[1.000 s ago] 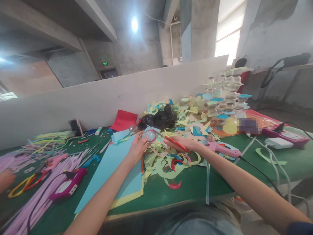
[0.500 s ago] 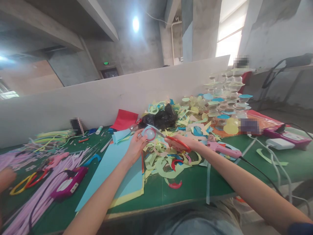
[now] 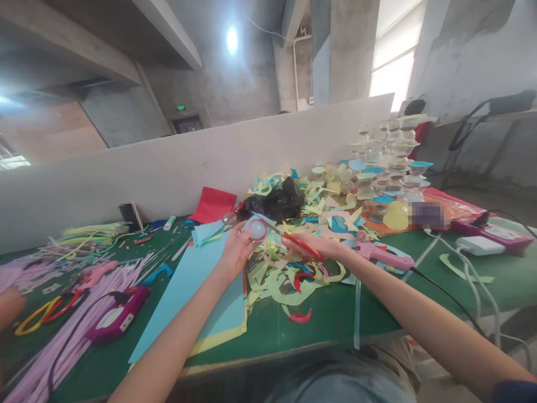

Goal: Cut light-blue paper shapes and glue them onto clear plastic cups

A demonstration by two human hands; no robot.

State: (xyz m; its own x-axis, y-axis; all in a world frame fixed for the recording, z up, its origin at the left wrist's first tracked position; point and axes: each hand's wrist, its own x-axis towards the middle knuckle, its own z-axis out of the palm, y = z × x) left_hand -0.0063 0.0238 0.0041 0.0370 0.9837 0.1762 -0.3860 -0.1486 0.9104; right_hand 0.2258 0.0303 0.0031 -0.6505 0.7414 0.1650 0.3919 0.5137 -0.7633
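My left hand (image 3: pixel 232 252) is closed on a small clear plastic dome (image 3: pixel 257 229) with a reddish rim. A strip of light blue paper (image 3: pixel 264 218) shows along its upper side. My right hand (image 3: pixel 325 245) grips red-handled scissors (image 3: pixel 305 246), their blades pointing left to the dome's edge. Whether the blades are parted is too small to tell. Beneath both hands lies a heap of paper offcuts (image 3: pixel 274 285), mostly pale green and yellow. Under my left forearm is a stack of coloured sheets (image 3: pixel 180 299) with light blue on top.
A pink glue gun (image 3: pixel 384 256) lies by my right forearm. Stacked clear domes with paper discs (image 3: pixel 394 168) stand at the back right. Purple power strips (image 3: pixel 119 316), pink stems (image 3: pixel 84 330) and another person's hand (image 3: pixel 10 310) are on the left. A white partition (image 3: pixel 168 168) runs behind.
My right hand and the scissors have shifted slightly, and the blue paper at the dome's top sits a little differently. Both hands keep their holds.
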